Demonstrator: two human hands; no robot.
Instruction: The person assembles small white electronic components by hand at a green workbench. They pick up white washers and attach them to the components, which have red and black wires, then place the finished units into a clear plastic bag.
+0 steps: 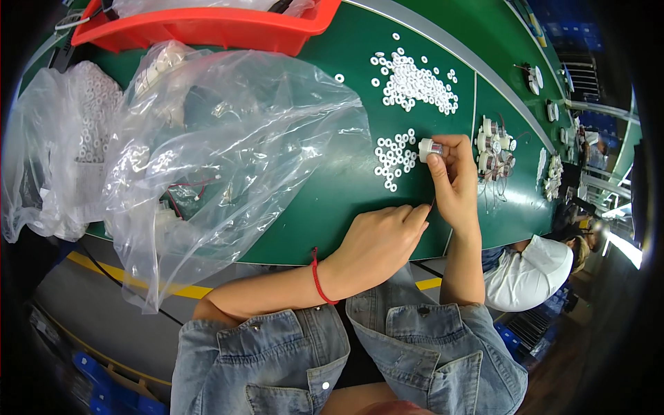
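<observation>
My right hand (456, 183) holds a small motor (430, 149) with a white round end and a see-through, reddish body between thumb and fingers. Just below it my left hand (389, 238) is closed, its fingertips pinched at a thin dark wire (434, 203) that runs up toward the right hand. Beside the motor lies a small cluster of white ring washers (393, 160). Farther off is a larger pile of the same white rings (418, 84). To the right of my right hand stands a group of similar motors (494, 149) with trailing wires.
A large clear plastic bag (242, 138) with wired parts covers the table's left side. Another clear bag (93, 117) holds white rings. A red bin (207, 28) stands at the far left. Along the green table (332, 228), more white parts (553, 176) lie near a person in white (529, 277).
</observation>
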